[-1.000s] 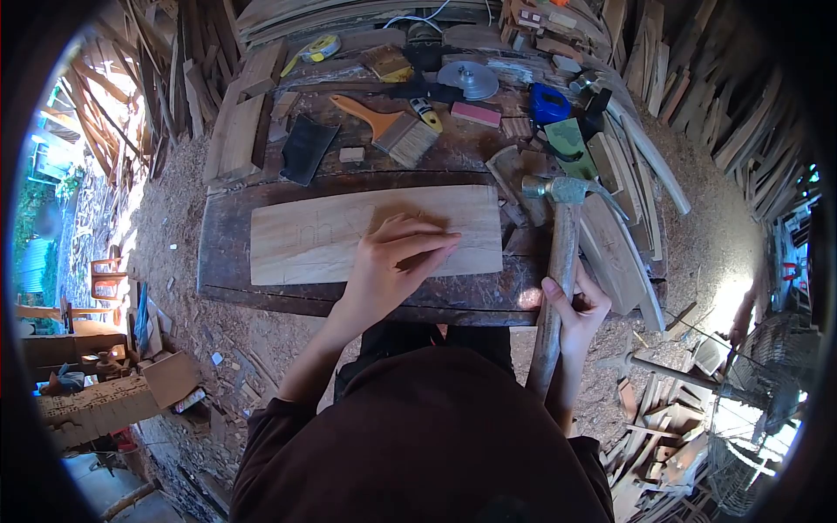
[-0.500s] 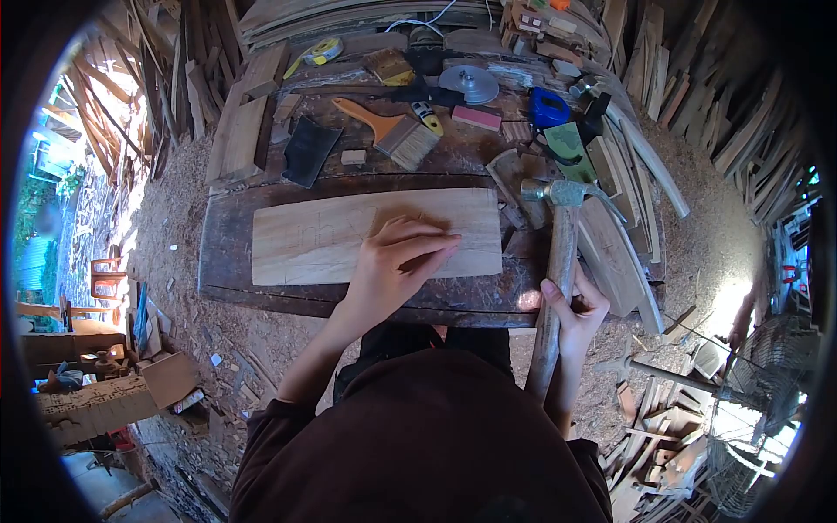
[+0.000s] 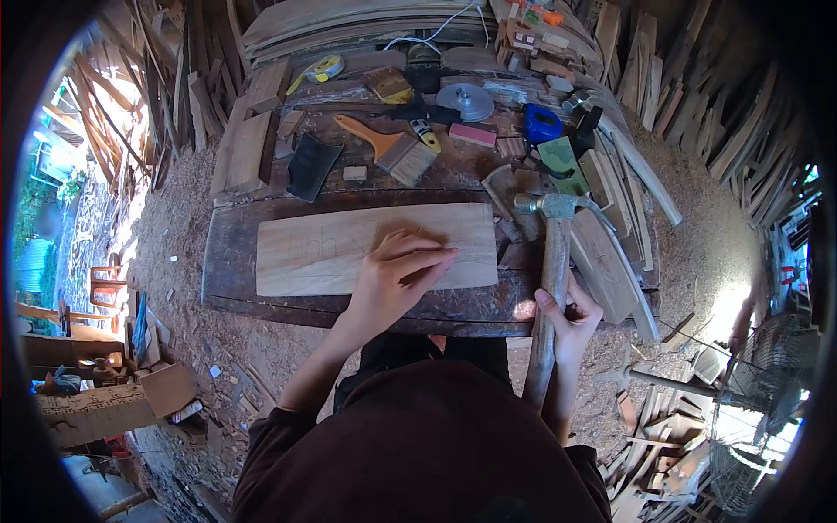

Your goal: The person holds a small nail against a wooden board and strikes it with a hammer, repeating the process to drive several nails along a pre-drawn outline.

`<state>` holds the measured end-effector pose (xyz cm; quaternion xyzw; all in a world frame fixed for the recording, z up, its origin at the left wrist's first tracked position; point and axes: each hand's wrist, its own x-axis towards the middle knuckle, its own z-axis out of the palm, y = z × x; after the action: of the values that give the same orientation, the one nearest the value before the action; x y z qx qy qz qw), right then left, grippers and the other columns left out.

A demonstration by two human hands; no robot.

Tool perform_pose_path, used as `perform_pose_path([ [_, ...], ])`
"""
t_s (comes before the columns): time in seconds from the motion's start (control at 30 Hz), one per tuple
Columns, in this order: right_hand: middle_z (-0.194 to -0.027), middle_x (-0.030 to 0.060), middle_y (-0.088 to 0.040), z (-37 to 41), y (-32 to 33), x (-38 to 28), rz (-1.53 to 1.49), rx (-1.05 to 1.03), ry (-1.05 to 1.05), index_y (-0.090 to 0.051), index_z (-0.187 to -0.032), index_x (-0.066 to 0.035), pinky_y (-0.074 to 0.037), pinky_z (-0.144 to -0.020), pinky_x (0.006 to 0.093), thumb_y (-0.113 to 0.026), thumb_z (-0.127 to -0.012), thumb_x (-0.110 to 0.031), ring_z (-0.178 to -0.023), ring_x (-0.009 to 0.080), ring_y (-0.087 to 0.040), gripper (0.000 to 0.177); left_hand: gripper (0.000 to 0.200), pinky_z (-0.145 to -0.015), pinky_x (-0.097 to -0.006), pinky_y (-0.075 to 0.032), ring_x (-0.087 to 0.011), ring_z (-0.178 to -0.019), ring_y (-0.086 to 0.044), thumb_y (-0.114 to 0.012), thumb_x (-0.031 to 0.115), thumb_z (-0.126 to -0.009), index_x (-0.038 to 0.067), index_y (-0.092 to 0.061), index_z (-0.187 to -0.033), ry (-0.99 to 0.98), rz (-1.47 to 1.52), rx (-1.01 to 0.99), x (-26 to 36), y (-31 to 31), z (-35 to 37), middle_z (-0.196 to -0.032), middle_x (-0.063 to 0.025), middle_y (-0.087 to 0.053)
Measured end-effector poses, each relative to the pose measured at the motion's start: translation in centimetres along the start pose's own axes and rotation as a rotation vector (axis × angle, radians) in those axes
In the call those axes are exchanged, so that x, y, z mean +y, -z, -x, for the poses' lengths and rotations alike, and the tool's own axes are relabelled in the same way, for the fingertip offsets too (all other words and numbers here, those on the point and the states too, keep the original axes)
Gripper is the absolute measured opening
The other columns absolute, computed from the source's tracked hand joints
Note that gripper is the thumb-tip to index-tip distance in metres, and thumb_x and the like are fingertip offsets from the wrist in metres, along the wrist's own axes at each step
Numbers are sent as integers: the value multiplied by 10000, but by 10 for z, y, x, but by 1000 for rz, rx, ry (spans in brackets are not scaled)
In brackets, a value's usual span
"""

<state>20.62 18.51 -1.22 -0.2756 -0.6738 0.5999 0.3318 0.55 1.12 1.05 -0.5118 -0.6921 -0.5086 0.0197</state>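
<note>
A pale wooden board with faint lettering drawn on it lies flat near the front of the workbench. Over the board's middle is my left hand, its thumb and fingers pressed together and pointing right. Whatever those fingertips may pinch is too small or hidden to make out. My right hand grips the wooden handle of a claw hammer at the bench's front right. The hammer stands head up, its metal head beyond the hand and the handle end down by my body.
Across the dark workbench lie a wide paintbrush, a black sheet, a metal disc, a pink block, and blue and yellow tape measures. Wood pieces line the right side. A fan stands lower right.
The view has tilted slightly, so the board and bench items sit a little lower in the picture. Both hands keep their poses, and the hammer is still in my right hand.
</note>
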Motion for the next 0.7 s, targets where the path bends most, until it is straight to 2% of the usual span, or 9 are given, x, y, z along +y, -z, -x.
perform_pose_path([
  [0.07,-827,-10,-661,0,0,0,-6,7,3,-559,-1308,78,-413,-687,171,-723,-799,78,-709,28,-525,535,182,-798,-374,-501,-237,-814,-637,-753,20,-786,42,-745,-967,-12,-11,1,-1,-1,1,-893,-65,-680],
  [0.13,-832,-10,-661,1,0,-1,-11,2,-25,-560,-1307,79,-413,-683,171,-719,-801,80,-709,26,-525,530,188,-814,-376,-496,-233,-798,-627,-749,16,-785,38,-738,-971,-136,-66,-2,-2,-2,1,-886,-55,-662],
  [0.33,-820,-14,-655,0,0,1,-8,0,-11,-560,-1308,77,-407,-656,169,-718,-804,77,-692,25,-523,528,194,-814,-374,-492,-230,-791,-627,-746,8,-778,29,-729,-970,-190,-95,-1,-2,-4,1,-886,-52,-653],
  [0.53,-801,-19,-646,-1,0,2,7,2,17,-563,-1305,78,-397,-641,163,-722,-805,70,-670,23,-514,524,184,-781,-365,-501,-237,-801,-638,-750,9,-778,16,-740,-961,-41,42,24,-3,2,1,-881,-71,-678],
  [0.7,-796,-20,-645,-1,-1,1,2,9,26,-571,-1298,75,-393,-634,162,-727,-804,69,-662,21,-508,518,164,-764,-359,-505,-239,-801,-642,-752,14,-782,22,-747,-946,-55,14,31,-3,0,1,-881,-75,-682],
])
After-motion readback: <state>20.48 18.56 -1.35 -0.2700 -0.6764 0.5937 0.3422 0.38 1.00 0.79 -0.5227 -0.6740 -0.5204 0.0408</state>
